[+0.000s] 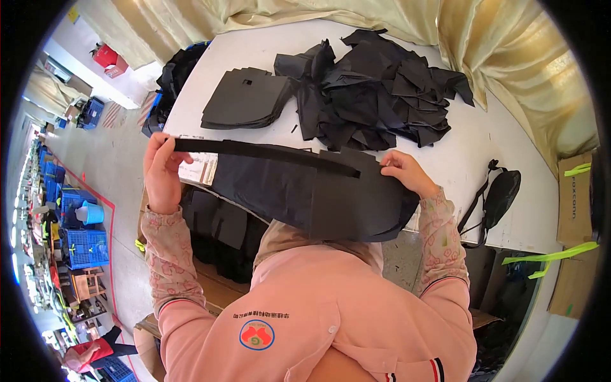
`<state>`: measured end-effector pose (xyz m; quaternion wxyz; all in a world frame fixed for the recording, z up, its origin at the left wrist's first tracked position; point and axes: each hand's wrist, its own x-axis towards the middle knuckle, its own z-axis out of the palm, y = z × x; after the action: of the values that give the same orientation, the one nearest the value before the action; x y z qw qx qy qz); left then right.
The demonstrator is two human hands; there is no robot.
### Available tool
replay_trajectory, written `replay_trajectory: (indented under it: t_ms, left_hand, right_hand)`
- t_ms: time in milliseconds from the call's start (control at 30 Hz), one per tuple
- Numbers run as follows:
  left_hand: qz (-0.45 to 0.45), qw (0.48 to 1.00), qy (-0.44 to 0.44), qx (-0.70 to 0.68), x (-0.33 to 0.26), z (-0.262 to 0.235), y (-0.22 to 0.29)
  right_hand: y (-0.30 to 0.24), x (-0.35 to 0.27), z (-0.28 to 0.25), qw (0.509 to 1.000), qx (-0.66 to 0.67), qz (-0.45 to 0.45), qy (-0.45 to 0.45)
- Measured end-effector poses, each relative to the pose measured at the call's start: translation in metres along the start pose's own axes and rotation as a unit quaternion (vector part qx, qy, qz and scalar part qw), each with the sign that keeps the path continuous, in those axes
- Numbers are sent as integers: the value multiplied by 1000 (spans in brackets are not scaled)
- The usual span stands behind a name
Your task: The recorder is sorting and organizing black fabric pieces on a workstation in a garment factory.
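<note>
My left hand (164, 175) pinches one end of a long black strap (258, 151), held up and out to the left. The strap runs to the right and its other end passes into a slot in a stiff black panel (350, 207). At that panel's upper right edge, my right hand (410, 173) grips it between thumb and fingers. A dark, softer fabric piece (261, 181) hangs with the panel, stretching left beneath the strap over the table's near edge. How the two pieces are joined is hidden.
On the white table (254, 48) lie a stack of black panels (245, 99) and a big heap of black fabric pieces (382, 89). To the right rests a small black pouch (501, 198). An open box of black pieces (219, 223) stands below, left of my lap.
</note>
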<state>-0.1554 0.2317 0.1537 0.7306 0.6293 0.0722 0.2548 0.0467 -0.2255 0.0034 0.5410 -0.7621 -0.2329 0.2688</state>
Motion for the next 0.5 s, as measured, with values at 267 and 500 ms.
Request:
replay_trajectory:
  t_ms: [267, 500]
  left_hand:
    - [-212, 909, 97, 344, 30, -114, -127]
    - [94, 846, -315, 419, 28, 99, -123]
  right_hand:
    - [18, -35, -1, 994, -85, 18, 73]
    - [-26, -54, 13, 942, -307, -60, 125]
